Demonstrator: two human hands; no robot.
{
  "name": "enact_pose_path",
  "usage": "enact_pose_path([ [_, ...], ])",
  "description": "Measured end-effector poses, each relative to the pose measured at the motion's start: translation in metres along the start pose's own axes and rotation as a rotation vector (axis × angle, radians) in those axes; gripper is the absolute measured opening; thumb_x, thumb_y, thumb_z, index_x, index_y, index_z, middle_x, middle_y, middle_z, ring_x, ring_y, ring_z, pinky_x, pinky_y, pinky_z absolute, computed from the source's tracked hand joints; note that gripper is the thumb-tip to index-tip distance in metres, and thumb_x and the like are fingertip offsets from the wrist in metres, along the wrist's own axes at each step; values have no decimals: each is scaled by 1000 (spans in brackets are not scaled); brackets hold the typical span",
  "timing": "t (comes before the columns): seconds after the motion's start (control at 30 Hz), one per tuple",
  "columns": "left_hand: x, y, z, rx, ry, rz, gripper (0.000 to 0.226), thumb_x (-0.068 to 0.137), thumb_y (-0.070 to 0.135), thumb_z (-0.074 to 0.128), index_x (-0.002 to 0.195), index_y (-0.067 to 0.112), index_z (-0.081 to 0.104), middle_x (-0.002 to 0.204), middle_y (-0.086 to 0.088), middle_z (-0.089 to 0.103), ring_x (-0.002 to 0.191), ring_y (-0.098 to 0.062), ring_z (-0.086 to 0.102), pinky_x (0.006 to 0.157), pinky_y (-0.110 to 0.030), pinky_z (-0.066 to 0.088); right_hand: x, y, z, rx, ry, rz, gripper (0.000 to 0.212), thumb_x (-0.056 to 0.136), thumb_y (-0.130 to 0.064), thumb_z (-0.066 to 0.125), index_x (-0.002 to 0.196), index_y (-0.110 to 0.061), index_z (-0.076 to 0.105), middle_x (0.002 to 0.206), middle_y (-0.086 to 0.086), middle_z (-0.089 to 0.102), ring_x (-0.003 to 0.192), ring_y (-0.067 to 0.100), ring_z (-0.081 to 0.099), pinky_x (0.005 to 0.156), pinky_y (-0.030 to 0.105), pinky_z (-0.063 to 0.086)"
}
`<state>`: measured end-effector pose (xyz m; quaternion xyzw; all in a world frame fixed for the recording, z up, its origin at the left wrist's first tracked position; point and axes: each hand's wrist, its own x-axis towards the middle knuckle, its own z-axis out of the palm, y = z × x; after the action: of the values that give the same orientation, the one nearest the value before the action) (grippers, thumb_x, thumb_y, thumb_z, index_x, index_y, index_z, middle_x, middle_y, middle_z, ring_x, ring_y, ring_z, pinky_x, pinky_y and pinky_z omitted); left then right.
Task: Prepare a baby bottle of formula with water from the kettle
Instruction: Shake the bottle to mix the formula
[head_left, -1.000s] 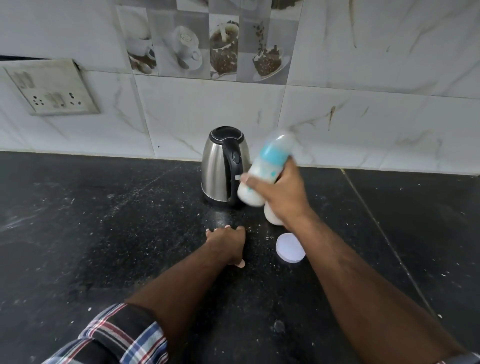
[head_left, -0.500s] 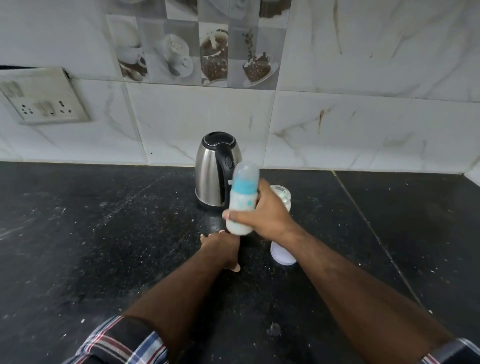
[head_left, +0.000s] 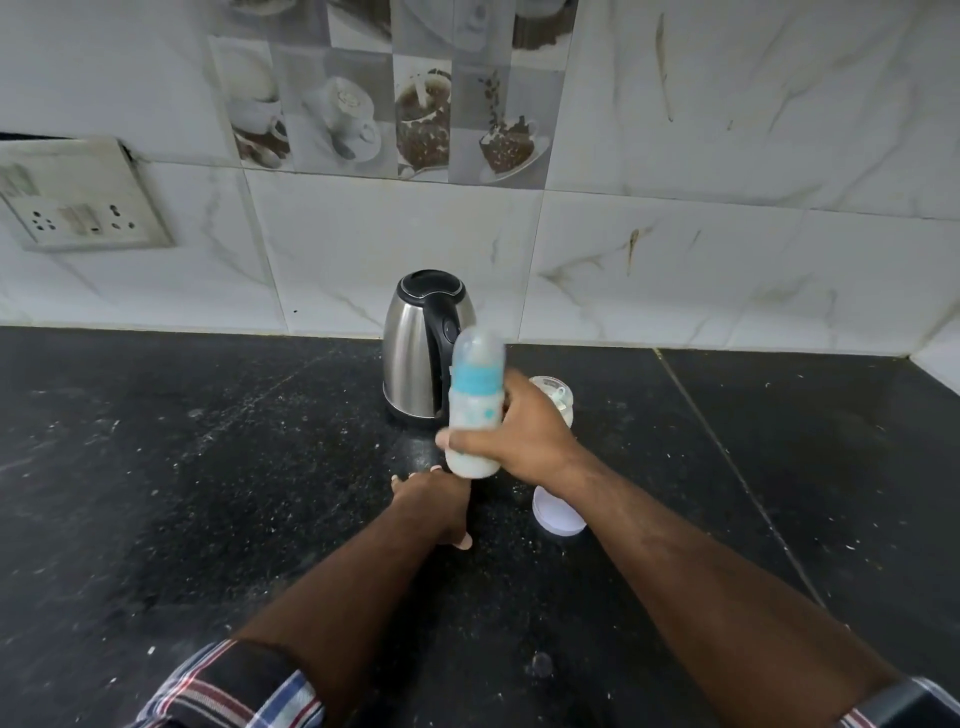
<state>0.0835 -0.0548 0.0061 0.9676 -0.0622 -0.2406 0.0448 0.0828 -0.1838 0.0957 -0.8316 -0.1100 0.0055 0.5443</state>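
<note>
The right hand (head_left: 524, 441) holds the baby bottle (head_left: 474, 410) upright above the tabletop (head_left: 208, 493), just in front of the kettle (head_left: 423, 345). Its grip is wrapped round the lower half of the bottle: the fingers curl across the front and the thumb sits behind. The bottle is motion-blurred. It carries a clear cap, a blue collar and white liquid in the lower body.

The left hand (head_left: 434, 501) rests on the dark tabletop below the bottle, knuckles up, fingers pointing toward the kettle. Its grip holds nothing; the fingers lie loosely bent, thumb tip showing at the near side.

The kettle, stainless steel with a black lid and handle, stands upright near the tiled wall (head_left: 675, 156). A clear jar (head_left: 558, 402) stands just to the right of the kettle, partly hidden behind the right hand. A white round lid (head_left: 556, 512) lies flat on the tabletop beneath the right wrist.

A socket plate (head_left: 78, 202) is mounted on the wall at the left. Plaid sleeves (head_left: 234, 691) show at the lower edge.
</note>
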Motion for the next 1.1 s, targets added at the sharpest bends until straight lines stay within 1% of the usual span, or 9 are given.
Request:
enact_pose_path([
  [0.07, 0, 0, 0, 1, 4, 2, 96, 81, 39, 84, 156, 16, 29, 155, -15, 46, 142, -40, 45, 116, -64, 34, 1, 0, -2, -17, 14, -15, 68, 57, -38, 97, 113, -26, 61, 102, -7, 74, 93, 9, 73, 86, 40, 61],
  [0.2, 2, -1, 2, 25, 3, -7, 88, 80, 42, 84, 149, 15, 36, 152, -15, 49, 139, -40, 48, 114, -64, 36, 16, -5, -8, 203, 145, -37, 64, 55, -35, 96, 106, -15, 63, 100, 11, 76, 96, 31, 75, 87, 54, 61],
  [0.3, 2, -1, 1, 3, -3, -2, 95, 80, 39, 84, 155, 16, 32, 155, -15, 47, 141, -39, 47, 116, -62, 35, 3, -1, -1, -93, -56, 1, 66, 59, -37, 96, 112, -28, 59, 101, -6, 72, 94, 13, 71, 86, 42, 60],
  [0.47, 3, 0, 0, 20, 1, -7, 92, 79, 42, 85, 151, 15, 33, 152, -16, 49, 139, -41, 49, 115, -64, 36, 15, -7, -10, 182, 181, -56, 62, 57, -34, 95, 108, -17, 64, 100, 8, 76, 95, 27, 75, 85, 49, 62],
  [0.57, 4, -2, 2, -9, -4, -1, 97, 80, 38, 84, 157, 18, 30, 156, -13, 46, 142, -39, 46, 117, -62, 34, 0, 2, 0, -52, -42, 20, 60, 60, -35, 96, 109, -27, 63, 97, -8, 74, 89, 7, 72, 81, 34, 61],
  [0.7, 6, -1, 3, 22, 5, -7, 93, 79, 41, 85, 151, 15, 33, 152, -16, 49, 138, -41, 49, 114, -65, 37, 12, 3, -6, 131, 176, -58, 58, 58, -30, 95, 105, -22, 62, 100, 6, 77, 92, 24, 75, 82, 46, 62],
  [0.83, 7, -1, 2, 4, -9, -6, 98, 79, 38, 86, 156, 16, 29, 157, -15, 44, 142, -40, 46, 116, -64, 35, 5, -2, -4, -60, -35, -4, 64, 56, -39, 95, 110, -29, 62, 97, -9, 74, 89, 8, 72, 86, 41, 61],
  [1.0, 6, -1, 3, 25, 7, -12, 91, 79, 41, 85, 149, 14, 34, 150, -16, 51, 137, -41, 50, 114, -65, 37, 16, -9, -12, 279, 225, -57, 65, 50, -39, 93, 104, -22, 62, 99, 8, 76, 89, 24, 75, 83, 47, 63],
  [1.1, 7, -2, 4, 4, -3, -5, 95, 80, 39, 85, 155, 14, 33, 154, -15, 47, 141, -39, 47, 116, -64, 35, 1, 0, -2, 15, -10, 30, 69, 51, -44, 95, 109, -30, 61, 99, -7, 74, 91, 10, 73, 86, 41, 62],
])
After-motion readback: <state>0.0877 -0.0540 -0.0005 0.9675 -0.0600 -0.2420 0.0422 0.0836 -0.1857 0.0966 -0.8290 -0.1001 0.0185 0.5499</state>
